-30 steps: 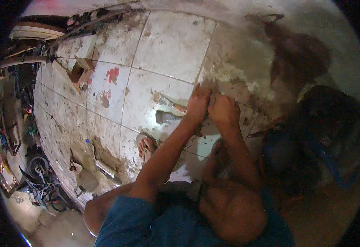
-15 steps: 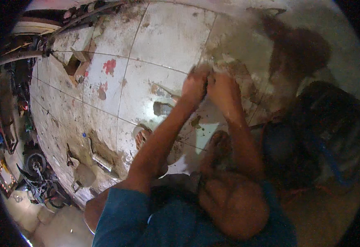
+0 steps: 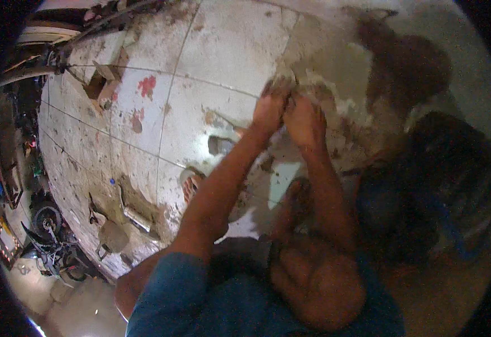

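In front of me, low over the tiled floor, my two hands meet. My left hand (image 3: 269, 114) is closed, with its fingers bent toward the right one. Beside it, almost touching, my right hand (image 3: 304, 122) is also closed. Whatever they grip is small, blurred and hidden by the fingers. A brownish wet smear (image 3: 318, 92) spreads on the tiles by my fingertips. Left of my left wrist lie a clear, cup-like container (image 3: 219, 146) and a thin, pale flat-bladed tool (image 3: 218, 120).
An open cardboard box (image 3: 95, 89) lies at the far left, near red stains (image 3: 147, 86). Nearer are a bent metal pipe (image 3: 136, 214) and a grey flat piece with a handle (image 3: 112, 236). A motorcycle (image 3: 54, 247) stands at the left. A dark heap (image 3: 453, 151) lies at the right.
Both hands have shifted very slightly and turned a little against each other, staying together over the same spot. The things on the floor lie as before.
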{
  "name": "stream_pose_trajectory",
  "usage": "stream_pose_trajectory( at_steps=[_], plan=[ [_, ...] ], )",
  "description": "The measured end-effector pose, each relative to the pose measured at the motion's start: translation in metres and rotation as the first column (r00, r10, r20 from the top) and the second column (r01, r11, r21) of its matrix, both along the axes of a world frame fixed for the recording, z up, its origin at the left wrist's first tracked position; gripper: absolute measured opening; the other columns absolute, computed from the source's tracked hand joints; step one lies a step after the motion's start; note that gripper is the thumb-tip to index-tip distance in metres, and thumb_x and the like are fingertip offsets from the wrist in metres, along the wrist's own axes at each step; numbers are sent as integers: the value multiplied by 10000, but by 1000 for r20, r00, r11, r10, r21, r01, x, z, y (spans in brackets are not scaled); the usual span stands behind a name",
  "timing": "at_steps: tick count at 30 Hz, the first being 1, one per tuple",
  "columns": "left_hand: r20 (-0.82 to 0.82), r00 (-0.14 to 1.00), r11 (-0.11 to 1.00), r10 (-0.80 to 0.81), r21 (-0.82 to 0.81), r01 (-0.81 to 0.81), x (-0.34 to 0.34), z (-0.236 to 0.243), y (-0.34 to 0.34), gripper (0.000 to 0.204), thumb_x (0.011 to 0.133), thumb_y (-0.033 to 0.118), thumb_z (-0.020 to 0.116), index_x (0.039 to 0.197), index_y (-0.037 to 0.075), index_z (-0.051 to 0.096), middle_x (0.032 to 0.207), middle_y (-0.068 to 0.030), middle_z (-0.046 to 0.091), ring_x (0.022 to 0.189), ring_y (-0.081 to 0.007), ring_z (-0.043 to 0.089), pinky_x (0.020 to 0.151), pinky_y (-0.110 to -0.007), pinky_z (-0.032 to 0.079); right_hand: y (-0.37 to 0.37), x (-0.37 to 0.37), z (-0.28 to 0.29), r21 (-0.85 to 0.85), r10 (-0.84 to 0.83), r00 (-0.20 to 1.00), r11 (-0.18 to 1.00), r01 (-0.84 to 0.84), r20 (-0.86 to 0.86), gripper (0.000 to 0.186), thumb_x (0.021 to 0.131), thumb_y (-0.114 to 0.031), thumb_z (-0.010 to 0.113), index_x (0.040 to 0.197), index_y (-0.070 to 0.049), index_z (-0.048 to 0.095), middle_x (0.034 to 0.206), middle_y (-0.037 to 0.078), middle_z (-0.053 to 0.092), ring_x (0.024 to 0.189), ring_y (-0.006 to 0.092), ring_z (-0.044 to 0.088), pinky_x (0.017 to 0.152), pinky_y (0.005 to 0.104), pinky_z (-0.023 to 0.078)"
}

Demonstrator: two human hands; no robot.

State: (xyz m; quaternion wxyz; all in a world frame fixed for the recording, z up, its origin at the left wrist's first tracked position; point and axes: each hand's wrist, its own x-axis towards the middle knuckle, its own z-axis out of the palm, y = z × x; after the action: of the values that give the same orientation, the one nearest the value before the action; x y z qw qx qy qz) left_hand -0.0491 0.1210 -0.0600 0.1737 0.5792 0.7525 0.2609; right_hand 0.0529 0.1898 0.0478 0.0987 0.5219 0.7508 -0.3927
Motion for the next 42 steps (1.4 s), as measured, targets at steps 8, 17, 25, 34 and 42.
stream_pose_trajectory(
  at_steps=[8, 17, 25, 34, 42],
  plan=[
    [-87, 994, 991, -64, -120, 54, 25, 1, -12, 472, 871, 111, 586, 1341, 71, 592, 1297, -145, 661, 1272, -300, 586, 1209, -495, 311, -21, 29, 4, 95, 14, 1000, 995, -13, -7, 369, 953, -287, 577, 1136, 8, 704, 1075, 280, 689, 998, 477, 658, 883, 545, 519],
    [-176, 973, 987, -148, 41, 157, 23, -1, -15, 421, 927, 168, 568, 1327, 41, 605, 1320, -203, 630, 1260, -332, 581, 1195, -505, 335, -13, 24, -9, 196, -19, 995, 980, 38, -97, 333, 970, -264, 551, 1132, -12, 696, 971, 258, 709, 919, 465, 680, 830, 543, 536],
    [-93, 989, 993, -116, -43, 112, 5, 9, 6, 385, 891, 124, 584, 1262, 29, 616, 1158, -235, 685, 1135, -364, 652, 1180, -475, 368, -2, 14, 17, 56, 25, 1000, 998, -24, -17, 373, 979, -289, 535, 1203, -32, 686, 1074, 290, 687, 1022, 486, 651, 905, 537, 519],
    [1, 991, 982, -137, -127, 136, 26, 13, 9, 347, 886, 126, 589, 1215, 25, 623, 1228, -211, 680, 1186, -338, 642, 1218, -513, 293, 4, 36, -7, 47, -32, 999, 998, 33, -17, 355, 983, -286, 546, 1147, -15, 706, 1061, 290, 691, 990, 503, 657, 878, 555, 524],
    [11, 994, 985, -109, -131, 110, 4, 20, 18, 375, 885, 113, 574, 1247, 24, 615, 1156, -188, 697, 1139, -342, 654, 1177, -511, 350, 11, 20, -5, 44, -12, 1000, 999, 13, -20, 341, 972, -273, 548, 1083, 2, 716, 1034, 281, 696, 989, 498, 656, 894, 570, 514]
  ],
)
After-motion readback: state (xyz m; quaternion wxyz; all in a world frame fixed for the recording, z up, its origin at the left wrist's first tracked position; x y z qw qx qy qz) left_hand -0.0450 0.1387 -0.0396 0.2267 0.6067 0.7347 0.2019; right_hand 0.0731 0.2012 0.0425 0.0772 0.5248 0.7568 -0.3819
